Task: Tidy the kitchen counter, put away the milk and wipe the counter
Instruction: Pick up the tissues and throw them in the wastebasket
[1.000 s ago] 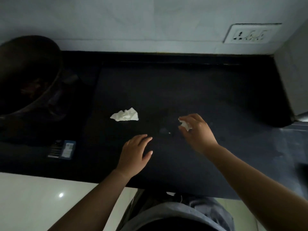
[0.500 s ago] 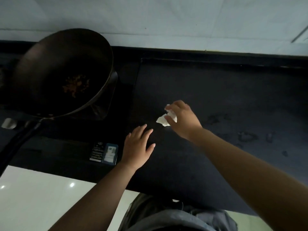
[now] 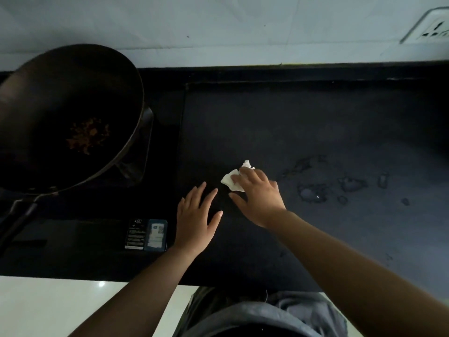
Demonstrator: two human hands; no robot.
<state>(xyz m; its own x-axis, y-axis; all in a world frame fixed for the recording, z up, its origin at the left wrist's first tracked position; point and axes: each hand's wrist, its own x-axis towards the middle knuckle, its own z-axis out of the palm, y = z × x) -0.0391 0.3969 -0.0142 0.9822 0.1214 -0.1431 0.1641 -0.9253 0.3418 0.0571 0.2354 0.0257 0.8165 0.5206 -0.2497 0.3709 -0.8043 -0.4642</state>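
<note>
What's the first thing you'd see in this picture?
The white tissue stands out on the dark counter, mid-frame, under the fingers of the right hand. A big black pan with brown crumbs fills the left side, and wet patches shine on the counter right of that hand.

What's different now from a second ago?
The right hand moved left, away from the wet patches, to the crumpled tissue that lay alone, and now rests its fingers on it. The left hand stayed open over the counter; the pan did not move.
</note>
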